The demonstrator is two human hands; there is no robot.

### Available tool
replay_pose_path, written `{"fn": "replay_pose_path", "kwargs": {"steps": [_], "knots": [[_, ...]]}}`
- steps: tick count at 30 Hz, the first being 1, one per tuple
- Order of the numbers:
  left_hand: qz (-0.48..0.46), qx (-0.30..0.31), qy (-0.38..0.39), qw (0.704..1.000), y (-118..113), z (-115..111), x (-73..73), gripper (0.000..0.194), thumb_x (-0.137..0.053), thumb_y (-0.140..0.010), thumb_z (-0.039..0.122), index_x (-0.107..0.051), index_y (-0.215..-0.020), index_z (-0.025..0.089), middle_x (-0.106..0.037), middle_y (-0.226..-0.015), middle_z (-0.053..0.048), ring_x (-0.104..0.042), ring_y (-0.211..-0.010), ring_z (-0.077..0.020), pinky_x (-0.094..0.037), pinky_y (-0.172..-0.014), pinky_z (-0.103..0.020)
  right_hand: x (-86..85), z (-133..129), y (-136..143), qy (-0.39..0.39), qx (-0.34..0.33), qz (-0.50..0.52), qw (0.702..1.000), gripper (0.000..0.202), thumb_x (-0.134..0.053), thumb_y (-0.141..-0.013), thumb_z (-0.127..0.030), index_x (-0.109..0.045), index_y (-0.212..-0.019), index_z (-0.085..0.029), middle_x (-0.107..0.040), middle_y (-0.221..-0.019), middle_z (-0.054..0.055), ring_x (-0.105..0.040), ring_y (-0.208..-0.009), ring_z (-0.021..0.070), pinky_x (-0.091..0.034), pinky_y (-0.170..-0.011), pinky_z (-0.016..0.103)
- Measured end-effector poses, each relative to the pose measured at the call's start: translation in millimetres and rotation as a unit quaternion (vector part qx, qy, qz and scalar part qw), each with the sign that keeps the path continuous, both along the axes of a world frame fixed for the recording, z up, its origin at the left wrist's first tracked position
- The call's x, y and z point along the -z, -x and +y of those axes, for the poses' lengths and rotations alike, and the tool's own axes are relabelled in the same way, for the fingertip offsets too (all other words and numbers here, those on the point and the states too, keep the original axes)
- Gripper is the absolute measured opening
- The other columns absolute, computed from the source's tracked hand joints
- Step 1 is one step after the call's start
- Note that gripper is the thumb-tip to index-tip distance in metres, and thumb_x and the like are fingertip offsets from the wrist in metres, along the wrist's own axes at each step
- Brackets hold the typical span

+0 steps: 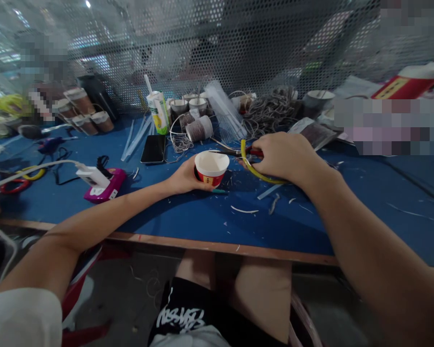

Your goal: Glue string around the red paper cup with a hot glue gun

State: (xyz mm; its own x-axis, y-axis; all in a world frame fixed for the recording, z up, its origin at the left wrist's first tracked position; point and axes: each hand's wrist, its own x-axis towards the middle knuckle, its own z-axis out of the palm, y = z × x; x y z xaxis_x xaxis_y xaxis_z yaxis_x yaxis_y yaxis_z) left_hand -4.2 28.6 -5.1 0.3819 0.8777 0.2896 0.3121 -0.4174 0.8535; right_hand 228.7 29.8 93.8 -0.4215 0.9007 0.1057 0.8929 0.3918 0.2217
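Note:
A red and white paper cup (211, 168) stands upright at the middle of the blue table, and my left hand (185, 177) is wrapped round its left side. My right hand (280, 156) grips scissors (248, 156) with yellow and red handles. The dark blades point left and reach the cup's rim, where the paper dips inward. Whether the blades are parted there is hard to make out. Thin white scraps (244, 210) lie in front of the cup.
Behind the cup are a black phone (154, 148), a drink carton (157, 113), cord spools (199, 128), clear plastic strips (224, 111) and a heap of grey cord (273, 113). A purple power strip (105, 187) sits at left. Perforated metal mesh (217, 43) rises behind. The table's edge (188, 244) runs in front.

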Motion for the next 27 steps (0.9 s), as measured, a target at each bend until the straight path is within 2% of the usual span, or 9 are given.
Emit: {"fn": "replay_pose_path", "kwargs": {"steps": [5,12,27], "knots": [[0.007,0.001,-0.010,1.000,-1.0,-1.8,-3.2,0.092,-0.090,-0.049,0.041,-0.053,-0.128,0.011,-0.060,-0.133,-0.021,-0.055,-0.127,-0.0338,-0.037,-0.116,-0.052,-0.4,0.3,2.0,0.012,-0.008,-0.004,1.000,0.034,-0.053,-0.081,-0.039,-0.074,-0.097,-0.017,-0.073,-0.094,0.014,-0.063,-0.082,0.0278,-0.039,-0.063,0.034],[0.002,0.016,-0.006,1.000,-1.0,-1.3,-3.1,0.092,-0.091,-0.051,0.040,-0.052,-0.131,0.014,-0.059,-0.136,-0.018,-0.054,-0.129,-0.0325,-0.037,-0.116,-0.051,-3.7,5.7,4.1,0.024,-0.036,-0.005,0.999,0.025,-0.056,-0.079,-0.033,-0.074,-0.089,-0.018,-0.070,-0.084,0.013,-0.062,-0.081,0.0283,-0.041,-0.067,0.036],[0.004,0.025,-0.003,1.000,0.5,-1.3,-1.6,0.088,-0.088,-0.054,0.039,-0.051,-0.128,0.010,-0.058,-0.131,-0.019,-0.054,-0.127,-0.0332,-0.038,-0.115,-0.051,-9.5,5.9,6.4,0.037,-0.046,-0.067,0.996,0.025,-0.053,-0.082,-0.024,-0.075,-0.088,-0.013,-0.071,-0.084,0.015,-0.063,-0.076,0.0263,-0.036,-0.058,0.033]]}}
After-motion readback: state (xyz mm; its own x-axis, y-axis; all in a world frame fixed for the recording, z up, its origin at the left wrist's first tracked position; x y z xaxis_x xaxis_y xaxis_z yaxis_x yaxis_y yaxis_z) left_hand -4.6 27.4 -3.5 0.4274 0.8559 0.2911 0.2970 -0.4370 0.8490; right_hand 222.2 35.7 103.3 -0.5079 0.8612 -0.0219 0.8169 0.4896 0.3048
